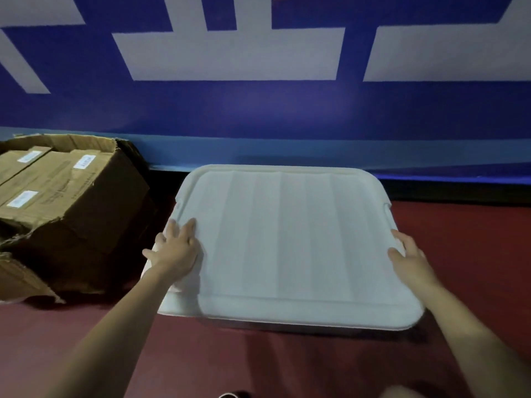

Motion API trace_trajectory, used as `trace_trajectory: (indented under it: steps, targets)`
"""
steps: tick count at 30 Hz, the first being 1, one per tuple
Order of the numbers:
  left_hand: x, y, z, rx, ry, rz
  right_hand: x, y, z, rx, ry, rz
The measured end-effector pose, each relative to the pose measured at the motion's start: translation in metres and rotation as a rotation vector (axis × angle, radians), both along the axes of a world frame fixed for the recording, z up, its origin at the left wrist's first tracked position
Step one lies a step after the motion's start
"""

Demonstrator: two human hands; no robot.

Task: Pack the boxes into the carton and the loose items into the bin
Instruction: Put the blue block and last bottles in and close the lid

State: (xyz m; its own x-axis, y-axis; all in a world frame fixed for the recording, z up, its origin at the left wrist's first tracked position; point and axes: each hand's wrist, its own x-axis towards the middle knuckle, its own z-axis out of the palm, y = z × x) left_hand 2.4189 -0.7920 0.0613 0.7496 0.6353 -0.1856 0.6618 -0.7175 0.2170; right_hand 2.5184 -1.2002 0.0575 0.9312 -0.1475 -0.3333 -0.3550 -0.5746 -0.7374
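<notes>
Boxes are sitting in the carton at left. I am pressing the lid onto the bin on the floor. My left hand is lying flat, fingers apart. My right hand is at the lid's edge, grip indeterminate. Only closure appears to be remaining.

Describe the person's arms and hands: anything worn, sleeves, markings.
The left hand and right hand are bare: no gloves, rings or watch visible. The forearms are uncovered down to the frame edge, so no sleeves show. No straps, bands or markings can be seen.
</notes>
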Motion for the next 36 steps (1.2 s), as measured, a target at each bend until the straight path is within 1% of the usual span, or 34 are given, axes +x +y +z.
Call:
trace_trajectory:
  steps: [2, 3, 5, 7, 8, 10, 11, 13, 16, 18, 20, 21, 22, 23, 24, 25, 26, 27, 28, 29, 30, 34, 35, 36]
  targets:
    - [0.002, -0.001, -0.002, -0.002, 0.041, -0.037, 0.005, -0.009, -0.001, 0.321, 0.170, -0.204]
    - [0.002, 0.002, -0.002, -0.012, 0.064, -0.045, 0.006, -0.013, -0.002, 0.422, 0.265, -0.251]
    - [0.004, 0.008, -0.002, -0.026, 0.101, -0.060, 0.009, -0.018, -0.001, 0.491, 0.391, -0.196]
    - [0.007, 0.012, -0.001, -0.027, 0.119, -0.074, 0.011, -0.019, -0.003, 0.514, 0.383, -0.188]
    - [0.007, 0.013, 0.000, -0.023, 0.123, -0.079, 0.011, -0.017, -0.004, 0.522, 0.333, -0.215]
    - [0.005, 0.012, -0.001, -0.020, 0.118, -0.083, 0.007, -0.011, 0.000, 0.414, 0.144, -0.231]
    - [0.005, 0.013, -0.001, -0.028, 0.113, -0.083, 0.005, -0.007, 0.003, 0.320, 0.067, -0.235]
    - [0.005, 0.014, -0.001, -0.043, 0.109, -0.075, 0.001, 0.001, 0.004, 0.164, -0.048, -0.184]
    - [0.003, 0.013, 0.001, -0.058, 0.113, -0.066, -0.002, 0.009, 0.005, 0.028, -0.107, -0.142]
    - [0.003, 0.012, 0.002, -0.061, 0.115, -0.066, -0.001, 0.013, 0.005, -0.141, -0.113, -0.127]
    - [0.003, 0.011, 0.003, -0.083, 0.067, -0.058, 0.000, 0.018, 0.005, -0.285, -0.139, -0.107]
    - [0.003, 0.013, 0.004, -0.114, -0.003, -0.032, 0.000, 0.021, 0.003, -0.342, -0.146, -0.090]
    - [0.002, 0.015, 0.006, -0.173, -0.114, 0.024, -0.001, 0.023, 0.000, -0.404, -0.147, -0.074]
    - [0.001, 0.020, 0.006, -0.253, -0.232, 0.126, -0.003, 0.025, -0.004, -0.468, -0.141, -0.060]
    - [0.001, 0.026, 0.007, -0.350, -0.320, 0.272, -0.004, 0.028, -0.007, -0.527, -0.136, -0.044]
    - [0.000, 0.033, 0.010, -0.475, -0.338, 0.434, -0.005, 0.031, -0.009, -0.569, -0.134, -0.033]
    - [0.000, 0.040, 0.012, -0.619, -0.286, 0.549, -0.005, 0.033, -0.011, -0.600, -0.143, -0.027]
    - [-0.002, 0.046, 0.015, -0.759, -0.176, 0.580, -0.004, 0.034, -0.012, -0.624, -0.168, -0.020]
    - [-0.004, 0.048, 0.019, -0.877, -0.076, 0.552, -0.004, 0.036, -0.013, -0.646, -0.196, -0.011]
    - [-0.006, 0.051, 0.022, -0.936, -0.024, 0.521, -0.004, 0.036, -0.015, -0.664, -0.228, 0.003]
    - [-0.006, 0.054, 0.022, -0.956, -0.021, 0.501, -0.004, 0.037, -0.016, -0.687, -0.252, 0.019]
    - [-0.004, 0.057, 0.016, -1.007, -0.121, 0.517, -0.004, 0.041, -0.017, -0.724, -0.265, 0.044]
    - [-0.003, 0.057, 0.014, -0.995, -0.160, 0.537, -0.004, 0.041, -0.017, -0.727, -0.266, 0.042]
    - [-0.001, 0.058, 0.009, -0.931, -0.210, 0.564, -0.004, 0.042, -0.016, -0.731, -0.266, 0.040]
